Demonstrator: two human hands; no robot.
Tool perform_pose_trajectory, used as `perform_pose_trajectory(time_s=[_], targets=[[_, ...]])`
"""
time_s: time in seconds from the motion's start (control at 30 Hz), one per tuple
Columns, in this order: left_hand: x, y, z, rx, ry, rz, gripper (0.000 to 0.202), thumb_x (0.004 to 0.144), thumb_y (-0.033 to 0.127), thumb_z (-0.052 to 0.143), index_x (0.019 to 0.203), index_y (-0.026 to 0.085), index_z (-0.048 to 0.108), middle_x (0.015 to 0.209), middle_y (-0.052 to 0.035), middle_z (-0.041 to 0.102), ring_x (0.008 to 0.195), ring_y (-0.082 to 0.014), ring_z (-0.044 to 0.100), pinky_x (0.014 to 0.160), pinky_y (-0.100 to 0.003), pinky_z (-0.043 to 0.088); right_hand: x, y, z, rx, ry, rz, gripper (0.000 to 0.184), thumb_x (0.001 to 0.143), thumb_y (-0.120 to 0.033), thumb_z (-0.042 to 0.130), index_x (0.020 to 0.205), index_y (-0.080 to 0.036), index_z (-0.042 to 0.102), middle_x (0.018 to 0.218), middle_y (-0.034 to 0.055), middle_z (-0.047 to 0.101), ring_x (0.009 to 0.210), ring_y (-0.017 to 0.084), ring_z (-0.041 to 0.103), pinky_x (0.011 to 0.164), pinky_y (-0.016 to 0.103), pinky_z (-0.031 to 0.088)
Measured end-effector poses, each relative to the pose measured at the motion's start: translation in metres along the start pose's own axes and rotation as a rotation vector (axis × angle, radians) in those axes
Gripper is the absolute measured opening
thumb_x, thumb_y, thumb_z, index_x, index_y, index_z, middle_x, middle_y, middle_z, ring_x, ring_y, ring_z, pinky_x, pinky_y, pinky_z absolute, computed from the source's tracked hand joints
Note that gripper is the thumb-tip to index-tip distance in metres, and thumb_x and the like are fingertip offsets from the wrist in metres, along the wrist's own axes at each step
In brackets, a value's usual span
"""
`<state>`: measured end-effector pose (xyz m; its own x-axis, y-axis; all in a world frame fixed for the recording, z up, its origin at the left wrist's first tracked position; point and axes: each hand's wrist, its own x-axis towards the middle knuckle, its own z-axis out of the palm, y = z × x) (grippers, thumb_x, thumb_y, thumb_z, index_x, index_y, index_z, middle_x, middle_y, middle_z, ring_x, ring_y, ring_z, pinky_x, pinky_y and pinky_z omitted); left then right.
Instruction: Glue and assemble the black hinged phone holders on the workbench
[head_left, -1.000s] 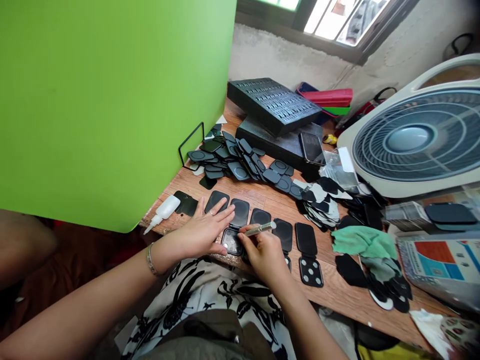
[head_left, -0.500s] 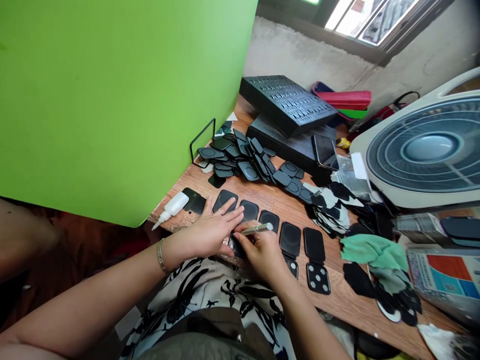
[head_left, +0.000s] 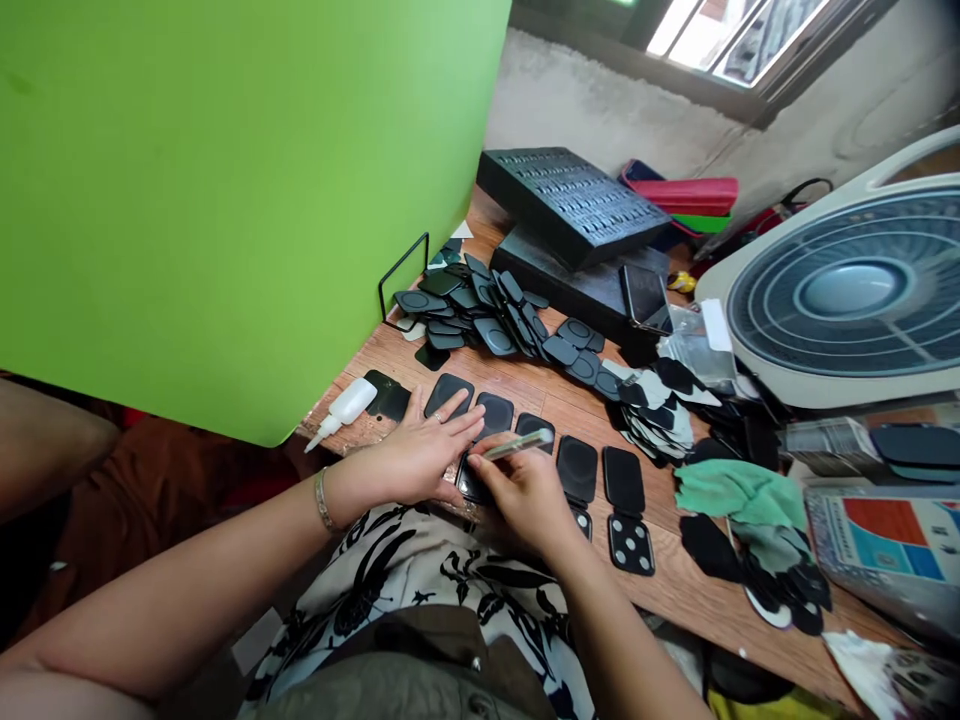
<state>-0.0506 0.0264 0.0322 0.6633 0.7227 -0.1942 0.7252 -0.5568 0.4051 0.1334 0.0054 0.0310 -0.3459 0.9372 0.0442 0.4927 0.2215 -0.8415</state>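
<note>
My left hand (head_left: 420, 452) lies flat with fingers stretched out, pressing on black rounded pads (head_left: 496, 411) in a row at the wooden table's near edge. My right hand (head_left: 526, 492) is closed round a thin silver pen-like tool (head_left: 517, 444), its tip down at the pad (head_left: 470, 482) beside my left fingers. To the right, more black pads (head_left: 576, 466) lie in the row, and one lower piece with white dots (head_left: 630, 543) sits under them.
A white glue bottle (head_left: 342, 408) lies left of my hands. A heap of black pads (head_left: 480, 310) sits behind, then black trays (head_left: 568, 205) and a phone (head_left: 646, 296). A fan (head_left: 847, 290), a green cloth (head_left: 742, 490) and a green board (head_left: 225, 190) surround the table (head_left: 697, 590).
My right hand with the tool has shifted slightly left and closer to my left fingers over the pad. The view has drifted a little; my left hand stays pressed down.
</note>
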Motion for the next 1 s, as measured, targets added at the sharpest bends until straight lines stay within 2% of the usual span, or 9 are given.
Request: perform_pose_trajectory(time_s=[0.1, 0.17, 0.3, 0.37, 0.47, 0.6, 0.8, 1.0], targets=[[0.0, -0.001, 0.001, -0.008, 0.019, 0.007, 0.088, 0.073, 0.042, 0.072, 0.145, 0.024, 0.025, 0.156, -0.0103, 0.015, 0.144, -0.0319, -0.001, 0.106, -0.069, -0.006, 0.007, -0.001, 0.009, -0.128, 0.001, -0.09, 0.012, 0.087, -0.02, 0.053, 0.085, -0.019, 0.065, 0.09, 0.0081, 0.067, 0.087, 0.02, 0.062, 0.081, 0.032, 0.047], [0.0, -0.001, 0.003, -0.011, 0.03, 0.01, 0.088, 0.073, 0.043, 0.072, 0.145, 0.023, 0.024, 0.156, -0.0097, 0.015, 0.144, -0.0316, -0.002, 0.105, -0.07, -0.006, 0.008, -0.001, 0.009, -0.123, -0.024, -0.069, 0.013, 0.087, -0.022, 0.053, 0.084, -0.018, 0.065, 0.089, 0.0081, 0.066, 0.085, 0.02, 0.061, 0.078, 0.031, 0.048], [-0.001, -0.002, 0.002, -0.022, 0.016, -0.005, 0.09, 0.073, 0.042, 0.071, 0.146, 0.021, 0.023, 0.156, -0.009, 0.013, 0.144, -0.0316, -0.003, 0.103, -0.072, -0.006, -0.003, -0.001, -0.006, 0.225, -0.238, 0.18, 0.018, 0.086, -0.034, 0.058, 0.082, -0.017, 0.063, 0.069, 0.0023, 0.063, 0.061, 0.015, 0.059, 0.059, 0.026, 0.049], [-0.001, -0.001, 0.001, -0.027, 0.01, -0.002, 0.09, 0.073, 0.042, 0.071, 0.146, 0.021, 0.022, 0.156, -0.0088, 0.013, 0.144, -0.031, -0.004, 0.104, -0.071, -0.007, -0.01, 0.002, -0.012, 0.329, -0.171, 0.234, 0.02, 0.085, -0.036, 0.059, 0.086, -0.017, 0.062, 0.07, 0.0017, 0.062, 0.06, 0.014, 0.058, 0.057, 0.025, 0.048], [-0.001, 0.001, -0.002, -0.037, -0.011, -0.012, 0.088, 0.074, 0.042, 0.071, 0.146, 0.022, 0.023, 0.156, -0.008, 0.011, 0.144, -0.0304, -0.005, 0.104, -0.07, -0.007, -0.014, 0.006, -0.011, 0.129, -0.028, 0.1, 0.012, 0.085, -0.03, 0.06, 0.082, -0.018, 0.064, 0.08, 0.0041, 0.065, 0.074, 0.016, 0.06, 0.069, 0.028, 0.048], [-0.001, 0.003, -0.003, -0.045, -0.029, -0.039, 0.088, 0.074, 0.04, 0.07, 0.146, 0.021, 0.023, 0.157, -0.0065, 0.01, 0.144, -0.0299, -0.007, 0.103, -0.072, -0.007, -0.012, 0.008, 0.0, -0.128, -0.011, -0.055, 0.011, 0.088, -0.022, 0.055, 0.08, -0.019, 0.062, 0.086, 0.0059, 0.065, 0.08, 0.018, 0.061, 0.076, 0.029, 0.046], [0.0, 0.003, -0.003, -0.045, -0.01, -0.028, 0.088, 0.073, 0.039, 0.069, 0.146, 0.019, 0.023, 0.156, -0.0071, 0.011, 0.144, -0.0303, -0.006, 0.102, -0.073, -0.006, -0.014, 0.006, 0.002, -0.112, -0.058, -0.103, 0.009, 0.088, -0.019, 0.054, 0.082, -0.02, 0.061, 0.086, 0.0045, 0.066, 0.08, 0.016, 0.062, 0.076, 0.027, 0.047], [-0.001, 0.003, -0.004, -0.055, -0.019, -0.036, 0.086, 0.074, 0.04, 0.067, 0.146, 0.02, 0.023, 0.157, -0.0073, 0.01, 0.144, -0.0321, -0.006, 0.102, -0.074, -0.006, -0.012, 0.004, 0.004, -0.166, -0.037, -0.045, 0.013, 0.088, -0.022, 0.053, 0.079, -0.018, 0.061, 0.086, 0.0065, 0.064, 0.079, 0.018, 0.06, 0.075, 0.03, 0.045]])
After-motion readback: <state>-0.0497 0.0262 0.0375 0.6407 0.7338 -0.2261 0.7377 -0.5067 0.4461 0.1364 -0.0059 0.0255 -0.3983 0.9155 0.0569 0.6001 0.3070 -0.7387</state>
